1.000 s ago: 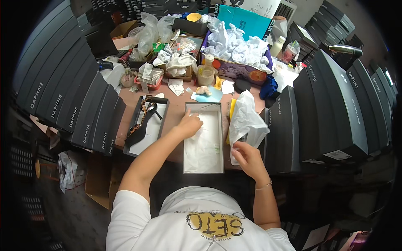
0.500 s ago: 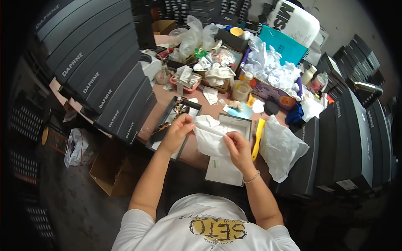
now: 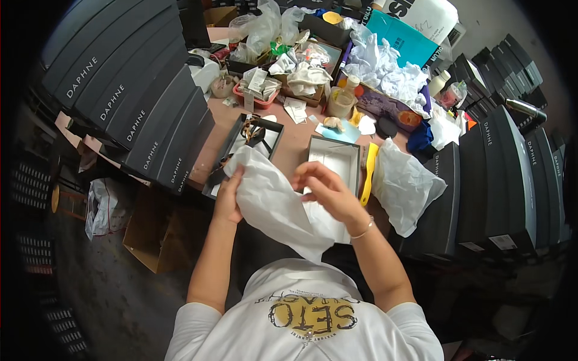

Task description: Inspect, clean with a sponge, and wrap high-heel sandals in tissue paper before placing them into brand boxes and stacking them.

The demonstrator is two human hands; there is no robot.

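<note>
2 bare hands above the table [image 3: 294,150]. Grips the paper [image 3: 271,198], thin and white, in the left hand [image 3: 227,195], fingers closed firmly on its left side. Spreads it aslant from there, down to the right, across the near side of both open boxes. Holds the right hand [image 3: 328,189] just beside the paper's upper right edge, fingers loosely bent and parted, with no hold visible; cannot tell about contact. Wears a bracelet [image 3: 363,228] on the right wrist.

Behind the right hand, the white-lined box [image 3: 340,157], partly hidden. Near the left hand, the shoe box [image 3: 272,139] with a shoe [image 3: 248,129] in leopard print and black, partly behind the paper. To the right, 1 yellow tool [image 3: 368,174] and a crumpled white sheet [image 3: 406,186]. Farther back, a red basket [image 3: 241,96] of tags, a jar [image 3: 340,103] and a purple box [image 3: 385,108] heaped with crumpled wads. On either side, black boxes [image 3: 126,111] in rows.
</note>
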